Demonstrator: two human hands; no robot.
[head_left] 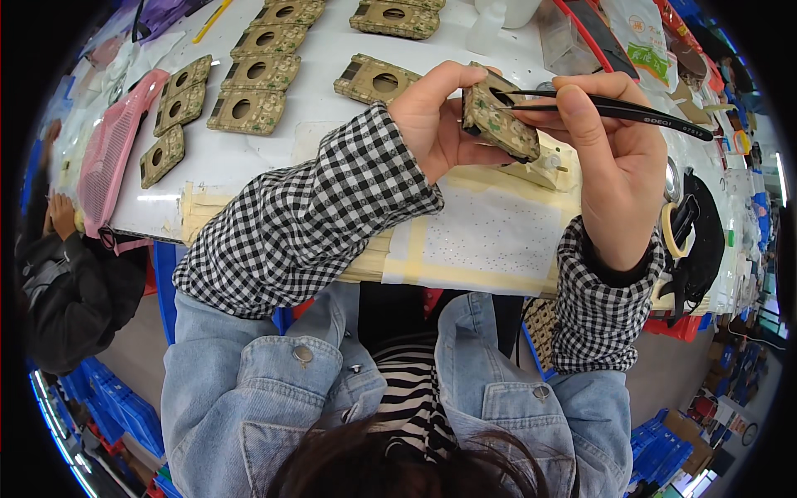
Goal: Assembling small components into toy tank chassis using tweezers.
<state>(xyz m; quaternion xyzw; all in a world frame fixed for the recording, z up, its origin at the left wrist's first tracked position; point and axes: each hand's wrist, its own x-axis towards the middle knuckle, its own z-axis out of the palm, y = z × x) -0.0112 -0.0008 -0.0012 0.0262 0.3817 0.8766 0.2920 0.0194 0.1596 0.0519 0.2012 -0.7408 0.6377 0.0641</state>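
A camouflage-painted toy tank hull (490, 116) with a round opening is tilted up in my left hand (433, 116), fingers and thumb closed around its edges. My right hand (610, 141) pinches black tweezers (639, 108), thumb on one side and fingers on the other. The two tweezer tips reach over the hull beside its round hole; whether they grip a small part is too small to tell. Below the hands lies a white sheet (490, 241) dotted with tiny specks, taped down with yellowish tape. Another camouflage hull (365, 79) lies just beyond my left hand.
Several more camouflage hulls (246, 111) stand in rows at the far left. A pink mesh basket (116, 158) lies at the table's left edge. Clear bottles (488, 29) are at the back; a tape roll (674, 231) is at the right. Another person's hand (62, 216) shows at far left.
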